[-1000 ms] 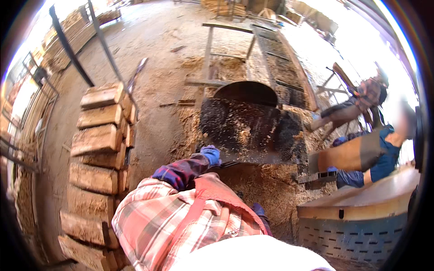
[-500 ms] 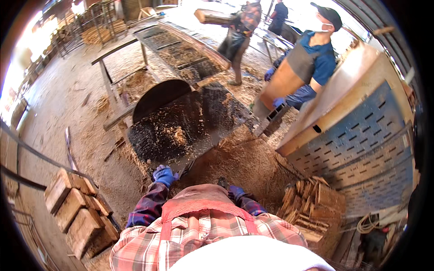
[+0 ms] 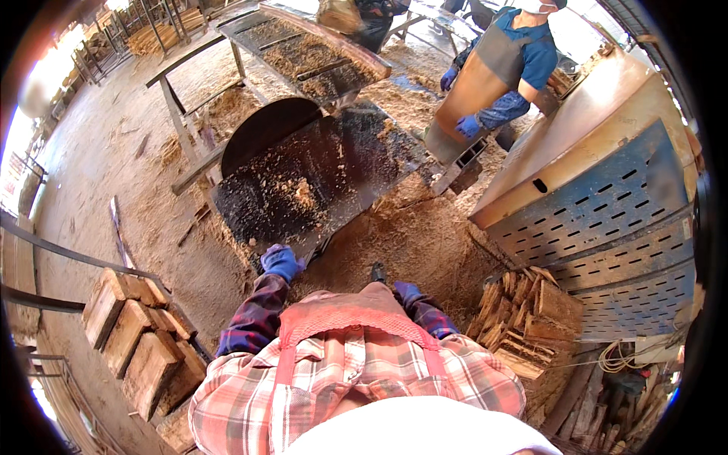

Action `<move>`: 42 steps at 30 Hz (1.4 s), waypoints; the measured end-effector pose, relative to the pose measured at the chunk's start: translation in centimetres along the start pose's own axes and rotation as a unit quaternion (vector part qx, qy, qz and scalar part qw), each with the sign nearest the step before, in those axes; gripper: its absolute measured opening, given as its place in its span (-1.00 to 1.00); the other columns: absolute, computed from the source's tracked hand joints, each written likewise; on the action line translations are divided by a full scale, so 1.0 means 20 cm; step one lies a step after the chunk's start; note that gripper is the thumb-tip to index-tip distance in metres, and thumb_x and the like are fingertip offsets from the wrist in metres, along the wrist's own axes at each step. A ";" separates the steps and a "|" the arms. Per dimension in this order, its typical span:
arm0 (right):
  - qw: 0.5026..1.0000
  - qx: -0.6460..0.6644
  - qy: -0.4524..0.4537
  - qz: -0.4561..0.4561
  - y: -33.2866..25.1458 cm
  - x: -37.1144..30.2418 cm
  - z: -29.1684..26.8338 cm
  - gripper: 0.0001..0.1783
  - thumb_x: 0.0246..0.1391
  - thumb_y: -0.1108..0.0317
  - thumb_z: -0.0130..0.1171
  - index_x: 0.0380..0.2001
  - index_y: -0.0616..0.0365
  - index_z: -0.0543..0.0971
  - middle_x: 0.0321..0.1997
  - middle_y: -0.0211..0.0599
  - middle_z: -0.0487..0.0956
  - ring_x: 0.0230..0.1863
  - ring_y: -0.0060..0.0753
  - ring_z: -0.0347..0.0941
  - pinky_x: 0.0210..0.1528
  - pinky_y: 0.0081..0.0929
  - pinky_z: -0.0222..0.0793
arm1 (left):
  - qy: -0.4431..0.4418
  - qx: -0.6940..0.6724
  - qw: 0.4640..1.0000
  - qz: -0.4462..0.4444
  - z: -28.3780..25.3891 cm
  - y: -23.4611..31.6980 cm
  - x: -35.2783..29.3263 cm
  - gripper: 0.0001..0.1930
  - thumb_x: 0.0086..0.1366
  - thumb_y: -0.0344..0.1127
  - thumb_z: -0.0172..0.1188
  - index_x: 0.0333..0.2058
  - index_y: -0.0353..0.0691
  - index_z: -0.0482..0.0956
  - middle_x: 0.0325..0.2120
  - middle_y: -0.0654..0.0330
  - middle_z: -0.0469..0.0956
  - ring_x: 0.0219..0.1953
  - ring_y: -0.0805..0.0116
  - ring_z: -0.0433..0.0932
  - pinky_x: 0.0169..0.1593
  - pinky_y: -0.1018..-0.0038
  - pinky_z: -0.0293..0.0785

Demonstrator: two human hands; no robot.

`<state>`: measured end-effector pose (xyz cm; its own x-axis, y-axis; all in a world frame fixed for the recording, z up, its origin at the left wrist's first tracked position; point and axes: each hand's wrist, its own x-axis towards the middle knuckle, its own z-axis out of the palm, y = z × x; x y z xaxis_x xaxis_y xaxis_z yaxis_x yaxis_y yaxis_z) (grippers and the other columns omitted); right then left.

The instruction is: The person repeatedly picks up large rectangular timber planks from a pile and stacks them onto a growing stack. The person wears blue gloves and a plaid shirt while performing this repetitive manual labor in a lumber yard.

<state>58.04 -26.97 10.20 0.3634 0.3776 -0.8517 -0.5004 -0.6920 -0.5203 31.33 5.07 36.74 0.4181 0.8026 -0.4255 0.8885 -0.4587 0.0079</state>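
Note:
My left hand (image 3: pixel 281 262), in a blue-purple glove, is at the near edge of a dark metal saw table (image 3: pixel 296 208) strewn with sawdust. Its fingers look loose and partly apart, with nothing visible in them; whether they touch the edge I cannot tell. A large round saw blade (image 3: pixel 269 136) rises at the table's far left. My right hand (image 3: pixel 407 290), gloved the same way, hangs low by my red apron (image 3: pixel 341 315). Its fingers are mostly hidden.
Stacked wooden blocks (image 3: pixel 136 345) lie at left, and split wood pieces (image 3: pixel 531 315) are piled at right. A slotted blue metal panel (image 3: pixel 607 205) stands beyond them. A co-worker in an apron (image 3: pixel 485 83) stands across the table. A long frame table (image 3: pixel 311 57) extends behind the blade.
My view has tilted downward. My left hand has turned, its fingers less spread than before. The co-worker's arm has swung out, and the person carrying a log has moved left.

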 end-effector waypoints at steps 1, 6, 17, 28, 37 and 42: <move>0.990 -0.126 0.006 -0.066 -0.09 -0.12 0.03 -0.59 0.10 -0.02 -0.05 -0.34 0.09 0.56 -0.37 -0.16 0.60 -0.42 -0.21 0.49 -0.42 -0.27 0.34 | -0.008 -0.004 1.000 -0.006 -0.01 0.00 0.00 -0.41 -0.10 0.23 0.19 -0.21 -0.11 0.59 -0.16 0.11 0.52 -0.07 0.19 0.50 -0.06 0.28 0.43; 0.900 -0.380 -0.001 -0.216 -0.39 -0.54 0.12 -0.64 0.07 0.04 -0.04 -0.40 0.09 0.56 -0.38 -0.07 0.59 -0.39 -0.16 0.51 -0.40 -0.17 0.30 | -0.005 -0.002 1.000 -0.015 -0.01 -0.01 0.04 -0.40 -0.09 0.23 0.18 -0.19 -0.12 0.58 -0.12 0.11 0.50 -0.04 0.20 0.47 -0.02 0.28 0.38; 0.992 -0.014 -0.026 -0.126 -0.37 -0.05 0.04 -0.72 -0.02 0.16 0.17 -0.31 0.11 0.53 -0.44 -0.34 0.55 -0.43 -0.45 0.48 -0.42 -0.41 0.41 | -0.023 -0.067 0.997 -0.024 -0.08 -0.05 0.10 -0.47 -0.01 0.20 0.10 -0.26 -0.13 0.61 -0.20 -0.02 0.55 -0.11 0.07 0.53 -0.10 0.23 0.45; 0.906 0.049 -0.304 -0.290 -1.65 -0.71 0.32 -0.53 0.04 0.06 0.19 -0.07 0.14 0.49 -0.17 -0.42 0.54 -0.19 -0.61 0.43 -0.13 -0.59 0.33 | -0.034 -0.453 0.879 0.142 -0.19 0.23 0.36 -0.58 0.12 -0.06 0.22 -0.26 -0.36 0.57 -0.33 0.06 0.60 -0.29 0.37 0.55 -0.14 0.46 0.43; 0.808 -0.074 -0.162 -0.562 -3.15 0.14 -0.59 -0.61 0.20 0.35 -0.16 0.08 0.20 0.32 0.15 -0.11 0.32 0.17 -0.19 0.24 0.26 -0.36 0.09 | -0.102 -0.535 0.808 0.224 -0.46 1.39 0.90 -0.24 0.10 -0.14 0.30 0.16 -0.38 0.13 -0.18 0.03 0.53 -0.12 0.33 0.49 -0.01 0.44 0.39; 0.844 0.396 -0.362 -0.005 -3.32 0.48 -0.80 -0.48 0.22 0.35 -0.22 0.23 0.26 0.13 0.30 -0.26 0.17 0.31 -0.29 0.03 0.37 -0.41 -0.12 | -0.103 -0.487 0.859 0.122 -0.58 1.84 0.96 0.13 0.04 0.25 0.14 0.24 -0.45 -0.31 -0.30 -0.29 0.51 -0.25 -0.14 0.53 -0.15 0.28 0.43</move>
<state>107.28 12.69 37.53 -0.0607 0.8563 -0.5128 -0.9725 -0.1664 -0.1628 74.29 7.96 39.43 0.6613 0.5978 -0.4532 0.5571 0.0132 0.8303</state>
